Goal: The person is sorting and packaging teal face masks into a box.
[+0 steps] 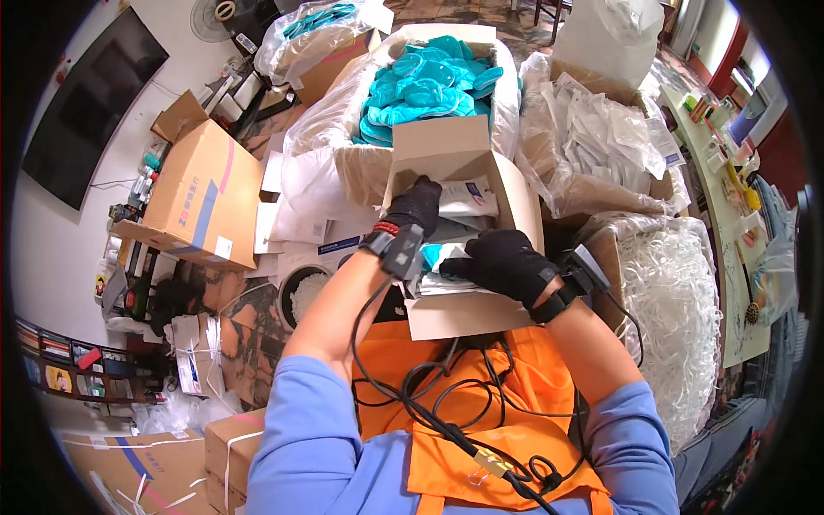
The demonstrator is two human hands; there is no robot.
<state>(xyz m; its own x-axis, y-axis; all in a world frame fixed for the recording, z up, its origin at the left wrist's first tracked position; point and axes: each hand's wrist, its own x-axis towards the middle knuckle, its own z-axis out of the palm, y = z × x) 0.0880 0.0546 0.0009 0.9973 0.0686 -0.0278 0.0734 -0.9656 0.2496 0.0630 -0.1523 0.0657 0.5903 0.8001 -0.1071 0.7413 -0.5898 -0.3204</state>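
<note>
An open brown cardboard box [459,313] rests on my lap, filled with flat white packets [468,197]. My left hand [416,206], in a black glove, reaches into the box and presses on the packets at the far side. My right hand [502,262], also gloved in black, grips a stack of white packets with a teal item [432,255] showing at its edge, at the near side of the box. Black sensor units are strapped to both wrists, with cables running down over my orange apron.
A large carton lined with plastic holds several teal pieces [429,86] just behind the box. A bag of white plastic sleeves [601,137] sits right of it. A bin of white strips [669,292] stands at my right, cardboard boxes [202,193] at my left.
</note>
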